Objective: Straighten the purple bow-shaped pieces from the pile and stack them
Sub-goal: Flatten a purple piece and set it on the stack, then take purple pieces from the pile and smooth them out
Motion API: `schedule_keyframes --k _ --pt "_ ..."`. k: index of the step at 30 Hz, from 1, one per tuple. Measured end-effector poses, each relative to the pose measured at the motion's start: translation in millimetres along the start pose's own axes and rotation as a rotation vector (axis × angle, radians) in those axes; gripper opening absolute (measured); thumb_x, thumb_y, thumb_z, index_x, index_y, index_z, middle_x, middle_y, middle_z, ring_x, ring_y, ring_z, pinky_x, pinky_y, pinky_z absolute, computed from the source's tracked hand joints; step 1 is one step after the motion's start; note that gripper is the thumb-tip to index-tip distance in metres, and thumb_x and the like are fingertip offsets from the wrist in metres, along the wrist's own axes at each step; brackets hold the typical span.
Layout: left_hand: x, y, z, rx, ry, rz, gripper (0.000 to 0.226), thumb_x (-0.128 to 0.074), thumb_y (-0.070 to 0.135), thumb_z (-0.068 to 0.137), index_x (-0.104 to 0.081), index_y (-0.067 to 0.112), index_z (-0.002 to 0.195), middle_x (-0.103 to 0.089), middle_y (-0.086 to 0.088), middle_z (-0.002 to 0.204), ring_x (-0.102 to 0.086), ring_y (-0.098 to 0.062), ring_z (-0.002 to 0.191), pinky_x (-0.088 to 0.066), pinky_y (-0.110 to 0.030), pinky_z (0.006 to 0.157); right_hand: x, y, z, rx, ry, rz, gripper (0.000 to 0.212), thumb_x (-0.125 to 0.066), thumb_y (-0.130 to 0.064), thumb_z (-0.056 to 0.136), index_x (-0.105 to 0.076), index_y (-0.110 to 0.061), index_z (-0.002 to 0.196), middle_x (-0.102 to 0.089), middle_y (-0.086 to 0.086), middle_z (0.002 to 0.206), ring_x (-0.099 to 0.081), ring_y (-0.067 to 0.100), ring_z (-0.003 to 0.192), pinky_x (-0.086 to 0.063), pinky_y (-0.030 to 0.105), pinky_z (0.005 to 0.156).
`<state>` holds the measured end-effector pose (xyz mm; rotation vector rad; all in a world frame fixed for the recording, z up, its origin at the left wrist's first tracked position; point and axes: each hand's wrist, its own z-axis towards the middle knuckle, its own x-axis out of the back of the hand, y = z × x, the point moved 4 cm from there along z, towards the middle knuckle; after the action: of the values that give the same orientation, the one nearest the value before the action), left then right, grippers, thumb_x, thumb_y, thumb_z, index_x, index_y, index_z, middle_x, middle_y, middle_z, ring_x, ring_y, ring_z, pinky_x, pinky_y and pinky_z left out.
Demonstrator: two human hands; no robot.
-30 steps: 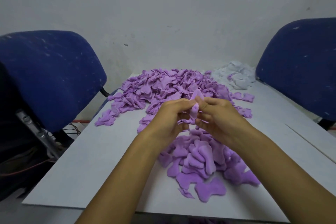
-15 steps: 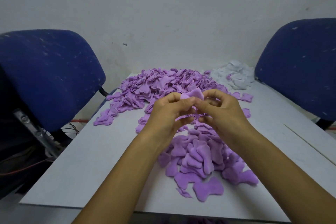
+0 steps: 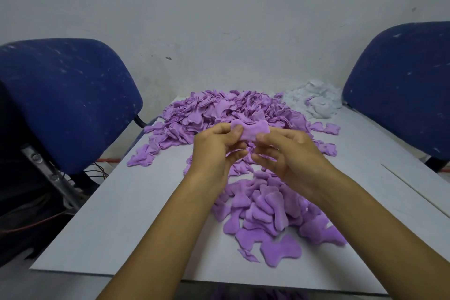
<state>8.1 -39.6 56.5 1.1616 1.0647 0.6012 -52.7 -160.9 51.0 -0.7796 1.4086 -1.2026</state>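
Both hands are holding one purple bow-shaped piece (image 3: 250, 129) up over the white table (image 3: 126, 214), between the far pile and the near heap. Left hand (image 3: 214, 151) is pinching the piece's left lobe, thumb on the near face, fingers curling behind it. Right hand (image 3: 289, 153) is pinching the right lobe the same way, thumb tip sitting on the lower right edge, remaining fingers curling loosely underneath. The piece is lying roughly flat and horizontal between the two grips, spread open with its narrow waist in the middle. Big loose pile of purple pieces (image 3: 219, 114) is sitting at the far end of the table near the wall, mostly crumpled, with strays trailing off toward the left edge and a few lying apart on the right. Near heap of flattened pieces (image 3: 267, 212) is lying close to the table's front edge, under the right forearm, pieces overlapping unevenly rather than squarely aligned; one flat piece (image 3: 281, 252) is sitting at its front edge. White fabric scraps (image 3: 314, 101) are bunching at the far right corner, touching the purple pile. Blue chair (image 3: 60, 100) is standing left of the table, a second blue chair (image 3: 401, 85) on the right. Can't tell how many layers the near heap is holding.
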Motion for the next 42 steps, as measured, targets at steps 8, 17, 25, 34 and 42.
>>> schedule_keyframes --k 8,17,25,34,42 --pt "1.8 -3.5 1.0 0.057 0.103 -0.078 0.025 -0.051 0.003 0.095 -0.062 0.001 0.072 -0.062 -0.018 0.068 -0.058 -0.028 0.06 -0.052 -0.031 0.056 -17.0 6.3 -5.7 -0.218 -0.42 0.009 0.045 -0.062 -0.052 0.084 -0.065 -0.007 0.091 -0.047 0.002 0.063 -0.052 0.014 0.059 -0.053 0.029 0.063" --pt "6.9 -11.6 10.4 0.169 0.165 -0.138 0.024 -0.048 0.0 0.094 -0.057 0.002 0.073 -0.053 -0.011 0.065 -0.047 -0.014 0.042 -0.041 -0.018 0.039 -6.2 5.5 4.9 0.362 -0.043 -0.438 0.012 -0.07 -0.016 0.087 -0.076 -0.026 0.083 -0.074 -0.004 0.073 -0.067 0.006 0.069 -0.053 0.021 0.059" --pt "11.5 -14.6 19.6 0.034 0.263 0.033 0.024 -0.054 -0.002 0.092 -0.06 0.005 0.07 -0.049 -0.01 0.061 -0.039 -0.018 0.046 -0.038 -0.023 0.043 -15.8 12.4 -0.9 -0.207 -0.298 -0.107 0.046 -0.055 -0.055 0.085 -0.063 -0.011 0.074 -0.046 -0.001 0.06 -0.042 0.01 0.054 -0.044 0.024 0.049" --pt "-10.5 -17.2 14.4 -0.248 0.064 0.157 0.011 -0.06 0.009 0.094 -0.065 0.005 0.084 -0.067 -0.023 0.082 -0.062 -0.027 0.072 -0.055 -0.036 0.066 18.1 6.4 6.4 0.086 0.071 -0.225 0.05 -0.076 -0.03 0.076 -0.062 -0.016 0.122 -0.072 0.005 0.092 -0.073 0.019 0.079 -0.057 0.028 0.064" --pt "-1.3 -14.4 19.0 -0.188 0.097 0.145 0.018 -0.061 0.003 0.092 -0.065 0.008 0.075 -0.057 -0.007 0.066 -0.049 -0.017 0.058 -0.047 -0.025 0.054 26.4 -16.2 2.9 0.358 0.247 -0.467 0.015 -0.072 -0.003 0.086 -0.073 -0.018 0.084 -0.073 0.01 0.072 -0.07 0.018 0.065 -0.058 0.024 0.061"
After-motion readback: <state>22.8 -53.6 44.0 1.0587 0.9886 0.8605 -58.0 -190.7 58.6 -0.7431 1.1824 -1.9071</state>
